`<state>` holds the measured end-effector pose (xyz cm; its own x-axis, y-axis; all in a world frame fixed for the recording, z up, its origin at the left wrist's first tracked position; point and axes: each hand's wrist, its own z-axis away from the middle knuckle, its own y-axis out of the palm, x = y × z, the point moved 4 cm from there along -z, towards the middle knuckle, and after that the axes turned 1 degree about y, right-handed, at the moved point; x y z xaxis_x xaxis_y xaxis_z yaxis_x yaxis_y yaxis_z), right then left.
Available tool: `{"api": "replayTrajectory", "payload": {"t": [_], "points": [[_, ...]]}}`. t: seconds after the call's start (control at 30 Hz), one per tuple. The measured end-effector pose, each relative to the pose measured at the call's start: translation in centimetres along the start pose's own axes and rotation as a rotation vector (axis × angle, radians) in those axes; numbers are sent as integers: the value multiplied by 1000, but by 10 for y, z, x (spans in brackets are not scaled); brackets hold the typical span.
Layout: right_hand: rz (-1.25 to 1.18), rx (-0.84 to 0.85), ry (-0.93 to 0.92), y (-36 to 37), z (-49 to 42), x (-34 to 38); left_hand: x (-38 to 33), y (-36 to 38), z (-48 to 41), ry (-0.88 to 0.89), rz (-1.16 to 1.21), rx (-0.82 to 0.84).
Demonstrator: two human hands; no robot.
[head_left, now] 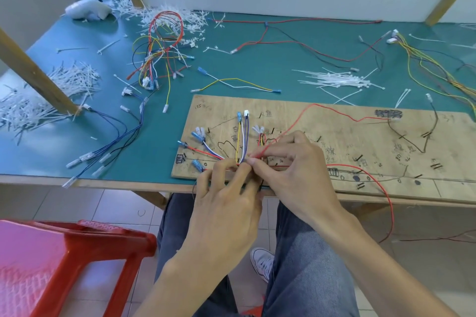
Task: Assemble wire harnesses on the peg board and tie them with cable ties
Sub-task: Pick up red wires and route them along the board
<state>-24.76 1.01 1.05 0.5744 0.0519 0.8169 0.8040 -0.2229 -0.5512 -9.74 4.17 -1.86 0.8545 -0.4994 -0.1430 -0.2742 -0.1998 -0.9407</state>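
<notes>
A marked plywood peg board (334, 141) lies at the green table's front edge. On its left part, coloured wires with blue and white terminals fan out from one bundle (240, 141). My left hand (226, 203) pinches that bundle where the wires meet, near the board's front edge. My right hand (291, 167) pinches a red wire (332, 110) right beside it; the wire loops across the board to the right. A pile of white cable ties (337, 78) lies behind the board. Whether a tie sits between my fingers is hidden.
Loose wire harnesses lie on the table at back left (162, 46) and far right (435, 67). Blue wires (116, 141) hang over the front edge. Cut tie scraps (51, 95) heap around a wooden post. A red plastic stool (64, 260) stands at lower left.
</notes>
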Motion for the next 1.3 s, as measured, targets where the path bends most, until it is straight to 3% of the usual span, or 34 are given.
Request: {"api": "replayTrajectory", "payload": {"t": [0.1,0.4,0.6,0.8,0.93,1.07,1.3], "points": [[-107,2,-54,0,19,-1,1,0,2,-23,5,-11],[-99,-138,-287,1,54,-2,6,-7,1,-30,22,23],[105,-68,-461,7,46,9,8,-17,4,-5,98,1],[219,-50,-475,1,50,-7,7,-22,3,-75,194,17],[253,-30,-554,-2,56,-18,5,-20,-2,-36,105,55],[120,-40,-531,-15,56,-26,0,-15,-1,-16,27,128],[-122,8,-301,-46,55,-40,-3,-20,-6,-2,22,124]]}}
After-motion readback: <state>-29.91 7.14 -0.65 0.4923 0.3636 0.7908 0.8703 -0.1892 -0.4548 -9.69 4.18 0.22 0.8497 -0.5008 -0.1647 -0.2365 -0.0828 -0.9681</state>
